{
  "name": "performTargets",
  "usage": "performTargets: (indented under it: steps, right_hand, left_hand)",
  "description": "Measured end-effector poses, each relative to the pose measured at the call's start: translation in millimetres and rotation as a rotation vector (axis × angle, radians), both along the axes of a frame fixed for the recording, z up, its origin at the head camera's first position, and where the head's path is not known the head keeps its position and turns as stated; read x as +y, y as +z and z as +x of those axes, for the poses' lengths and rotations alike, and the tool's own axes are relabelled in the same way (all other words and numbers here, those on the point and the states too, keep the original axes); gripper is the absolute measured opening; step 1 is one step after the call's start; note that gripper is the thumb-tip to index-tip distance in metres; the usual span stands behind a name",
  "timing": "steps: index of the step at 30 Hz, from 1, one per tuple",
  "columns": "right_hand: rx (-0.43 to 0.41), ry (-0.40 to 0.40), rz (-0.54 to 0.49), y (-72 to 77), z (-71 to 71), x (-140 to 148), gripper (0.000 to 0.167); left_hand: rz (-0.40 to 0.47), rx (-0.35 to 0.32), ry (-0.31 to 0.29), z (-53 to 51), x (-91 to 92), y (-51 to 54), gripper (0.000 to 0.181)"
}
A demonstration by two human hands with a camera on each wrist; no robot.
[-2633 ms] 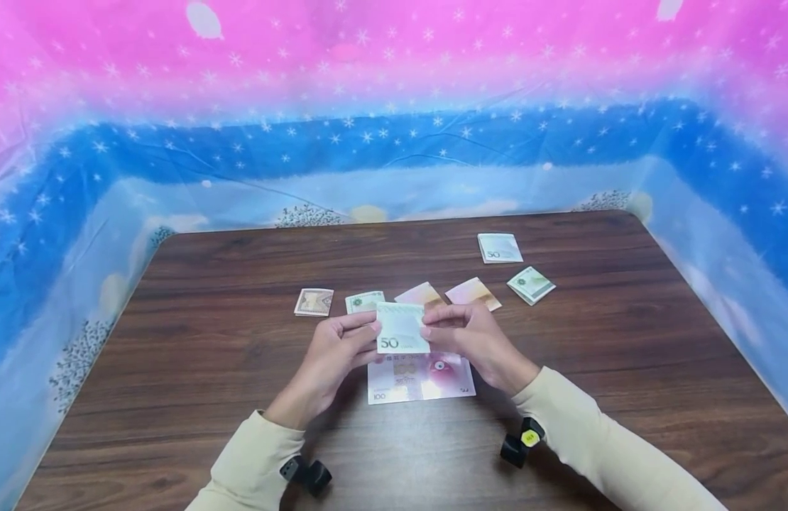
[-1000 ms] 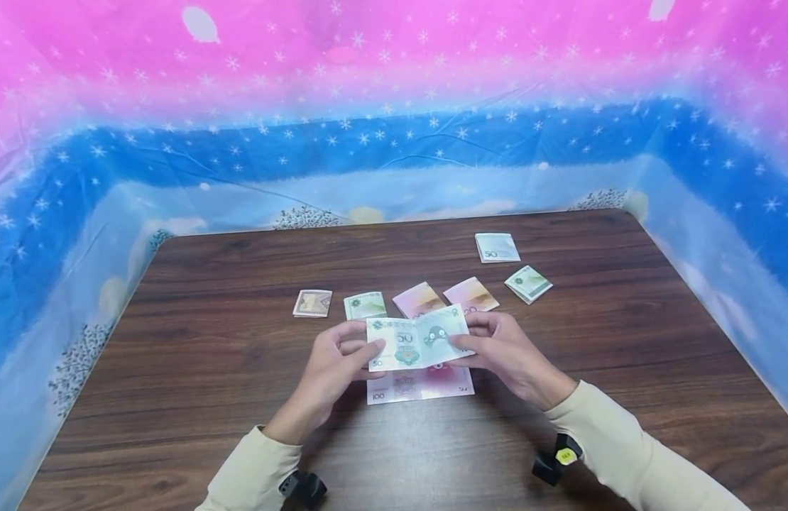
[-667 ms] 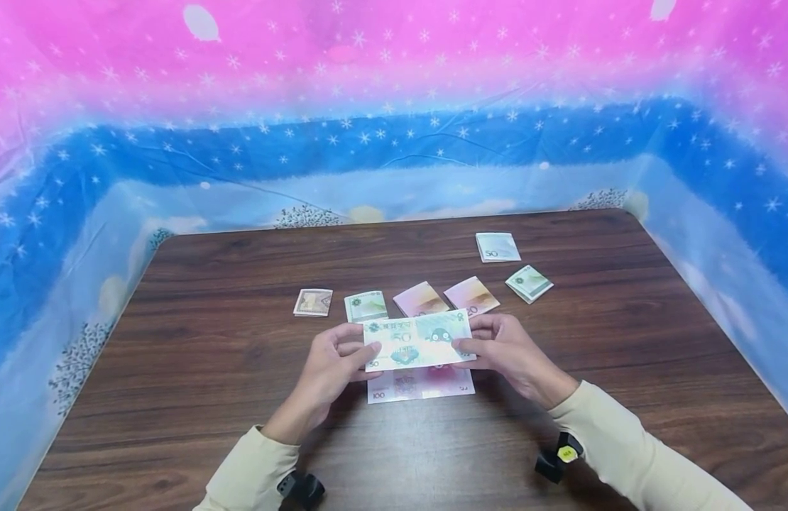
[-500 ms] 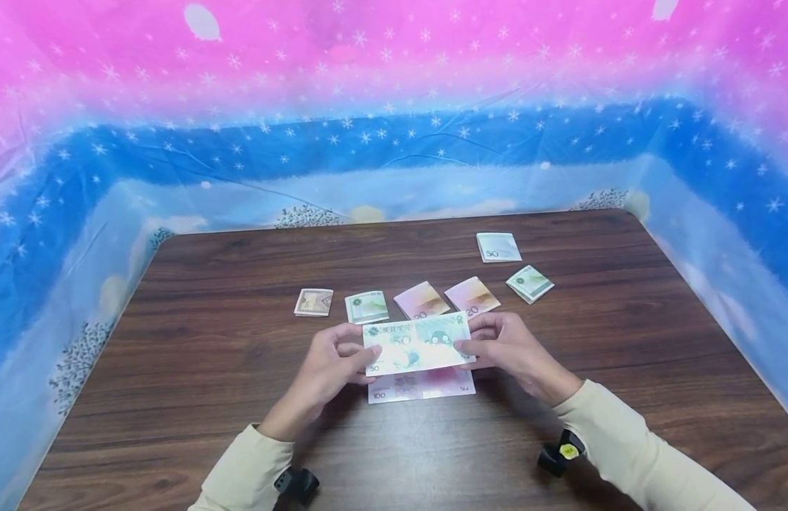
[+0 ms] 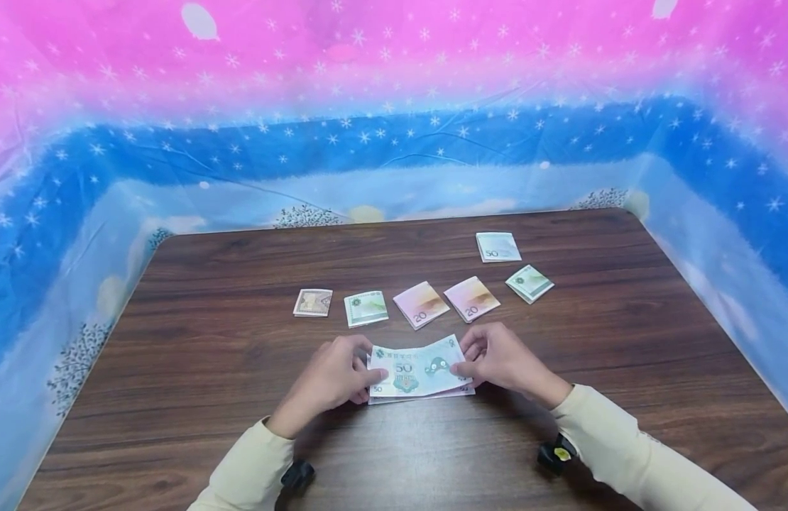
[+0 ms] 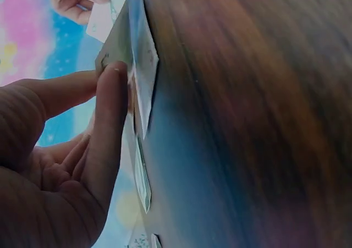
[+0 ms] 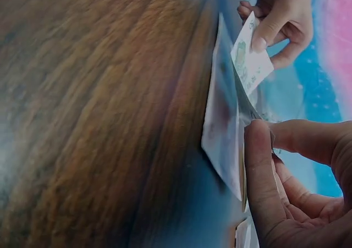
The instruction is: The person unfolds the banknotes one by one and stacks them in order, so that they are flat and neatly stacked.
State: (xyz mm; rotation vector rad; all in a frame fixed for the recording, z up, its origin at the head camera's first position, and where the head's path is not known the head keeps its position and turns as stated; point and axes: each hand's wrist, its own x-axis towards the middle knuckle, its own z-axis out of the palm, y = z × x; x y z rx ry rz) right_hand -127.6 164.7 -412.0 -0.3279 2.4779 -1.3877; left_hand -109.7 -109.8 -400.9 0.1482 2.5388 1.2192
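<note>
left fingers [image 6: 69, 94] opposite right fingers [image 7: 308, 141], both in a pinch

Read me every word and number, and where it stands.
"50": held white-green paper banknote
"50": folded grey paper banknote
"20": two folded pink-orange paper banknotes
Too small or blurred: held note's characters; folded brown banknote; two folded green banknotes; pink banknote underneath; yellow wrist tag.

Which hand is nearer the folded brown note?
Left. In the head view, the left hand is below and slightly right of the folded brown note; the right hand is much farther right.
</note>
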Motion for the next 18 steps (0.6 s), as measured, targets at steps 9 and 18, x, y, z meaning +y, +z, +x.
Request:
performTargets:
  steps: [9, 18]
  right_hand:
    - [0.043, 0.035, 0.124, -6.8, 2.2, -1.2, 0.028]
    - [0.092, -0.009, 0.307, -6.8, 3.3, -2.7, 0.054]
  left_hand:
    - [-0.196, 0.073, -0.058, 1.2, 4.1, -3.5, 0.045]
    - [-0.238, 0.038, -0.027, -1.1, 6.4, -3.7, 0.058]
